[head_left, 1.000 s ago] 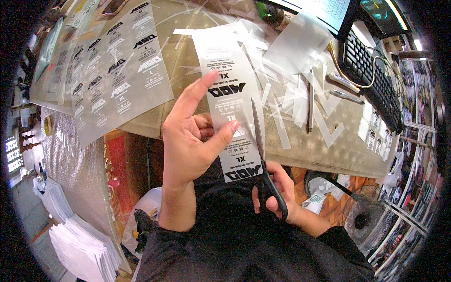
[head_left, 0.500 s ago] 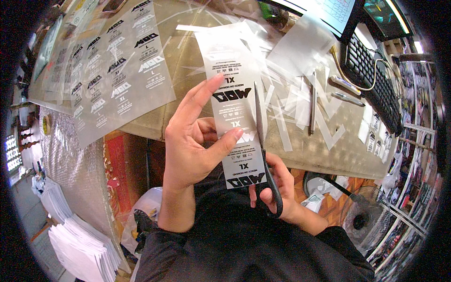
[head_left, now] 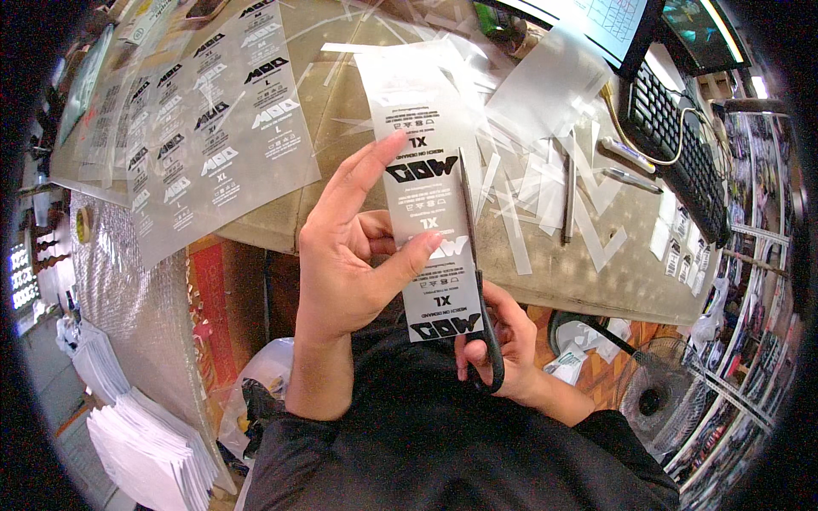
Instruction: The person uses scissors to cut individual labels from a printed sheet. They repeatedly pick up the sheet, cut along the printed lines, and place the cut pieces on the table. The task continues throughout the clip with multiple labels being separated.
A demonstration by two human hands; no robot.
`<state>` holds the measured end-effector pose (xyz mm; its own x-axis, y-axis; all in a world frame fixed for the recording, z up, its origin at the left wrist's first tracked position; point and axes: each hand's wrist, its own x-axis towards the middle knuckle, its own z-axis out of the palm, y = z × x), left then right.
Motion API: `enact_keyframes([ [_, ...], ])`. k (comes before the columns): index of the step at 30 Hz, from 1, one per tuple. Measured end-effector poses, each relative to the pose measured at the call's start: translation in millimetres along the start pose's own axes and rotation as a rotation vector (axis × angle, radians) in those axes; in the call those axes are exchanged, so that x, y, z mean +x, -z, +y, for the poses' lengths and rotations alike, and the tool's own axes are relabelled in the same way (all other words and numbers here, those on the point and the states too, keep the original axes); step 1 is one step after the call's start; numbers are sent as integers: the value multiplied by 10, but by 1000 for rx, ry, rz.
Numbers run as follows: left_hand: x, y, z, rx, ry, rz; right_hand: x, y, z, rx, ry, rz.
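My left hand pinches a long strip of translucent film between thumb and fingers. Black and white printed labels run down the strip, upside down as I see them. My right hand is wrapped round the black handles of a pair of scissors. The blades point away from me, along the strip's right edge. Part of the handle is hidden behind my fingers. The strip's far end reaches over the table.
A larger printed film sheet lies on the table at left. Thin film offcuts are strewn at right, near pens and a keyboard. Cut labels lie at the right edge. A fan stands below.
The scissors' handles have swung slightly left and the blades look closer together along the strip's edge. My left hand and the strip have hardly moved.
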<state>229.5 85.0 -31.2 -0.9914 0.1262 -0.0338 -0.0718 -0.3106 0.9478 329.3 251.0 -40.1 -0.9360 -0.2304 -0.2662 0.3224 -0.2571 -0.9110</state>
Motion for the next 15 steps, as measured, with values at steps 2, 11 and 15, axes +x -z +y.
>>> enact_keyframes([
  [2, 4, -8, 2, 1, -10, 7, 2, 13, -9, -47, 11, -8],
  [11, 20, 4, -9, 15, 0, -3, -11, 17, -24, -102, 1, 10],
  [15, 20, 3, 30, -51, -71, -36, -20, 92, -21, -205, 39, -28],
])
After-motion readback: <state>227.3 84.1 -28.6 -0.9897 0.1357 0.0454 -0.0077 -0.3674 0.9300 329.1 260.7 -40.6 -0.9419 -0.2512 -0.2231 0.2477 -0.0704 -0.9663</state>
